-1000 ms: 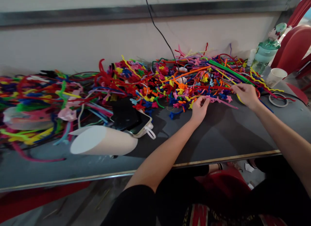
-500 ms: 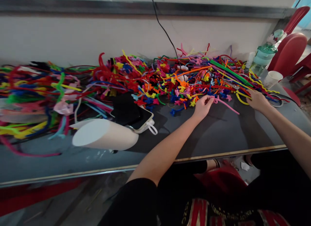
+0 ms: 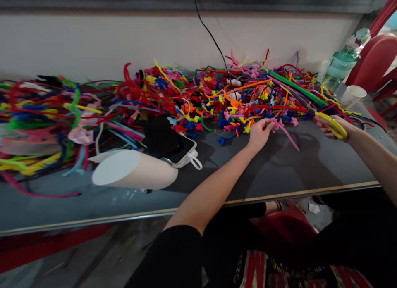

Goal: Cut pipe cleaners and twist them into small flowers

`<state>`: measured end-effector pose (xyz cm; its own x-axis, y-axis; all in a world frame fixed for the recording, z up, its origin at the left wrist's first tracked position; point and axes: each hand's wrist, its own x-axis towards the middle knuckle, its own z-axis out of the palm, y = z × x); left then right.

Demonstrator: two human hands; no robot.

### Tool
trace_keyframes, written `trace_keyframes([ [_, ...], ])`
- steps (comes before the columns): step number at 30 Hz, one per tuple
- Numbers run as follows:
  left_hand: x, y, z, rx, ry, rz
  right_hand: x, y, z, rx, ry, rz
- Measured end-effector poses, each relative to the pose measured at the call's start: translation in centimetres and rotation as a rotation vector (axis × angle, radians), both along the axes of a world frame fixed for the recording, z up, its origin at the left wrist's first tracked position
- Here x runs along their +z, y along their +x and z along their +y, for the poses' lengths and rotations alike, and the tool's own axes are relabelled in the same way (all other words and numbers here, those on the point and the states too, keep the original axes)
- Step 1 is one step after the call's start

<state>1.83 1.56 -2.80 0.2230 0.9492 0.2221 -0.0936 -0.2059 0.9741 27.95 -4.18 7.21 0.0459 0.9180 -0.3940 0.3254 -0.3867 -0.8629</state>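
Scissors (image 3: pixel 331 121) with a yellow handle rest in the curled right hand (image 3: pixel 349 131) of a person working at a dark table (image 3: pixel 257 180), blades angled toward a heap of bright fuzzy stems (image 3: pixel 198 110); whether the blades are parted cannot be told. The left hand (image 3: pixel 259 136), thumb and fingertips pinched together, holds a pink fuzzy stem (image 3: pixel 290 137) by its bunched, looped end, just in front of the heap, its straight tail slanting toward the near edge. The stem looks very light, soft outside and bendy, likely wire-cored, with little risk of slipping or breaking, though a hard squeeze could flatten the loops. The best hold appears to be a light pinch at the base of the bunched end; the scissors, stiffer and heavier, call for a grip on the handle. A phone (image 3: pixel 187 148) and a rolled white sheet (image 3: pixel 151 172) lie beyond the left forearm.
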Motion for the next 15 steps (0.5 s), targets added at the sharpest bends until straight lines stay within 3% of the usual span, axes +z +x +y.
trace_keyframes([
  [1, 0.0, 0.0, 0.1, 0.001, -0.012, -0.008, 0.3, -0.2, -0.9, -0.011, -0.038, 0.045],
  [6, 0.5, -0.1, 0.0, -0.030, -0.047, -0.043, 0.3, -1.1, -4.0, 0.068, 0.074, 0.094],
  [10, 0.8, -0.3, -0.2, -0.060, -0.059, -0.081, 0.4, -2.8, -5.3, 0.022, 0.016, -0.075],
  [15, 1.2, -0.5, -0.1, -0.090, -0.064, -0.130, 0.8, -4.7, -5.6, 0.210, 0.051, -0.267],
])
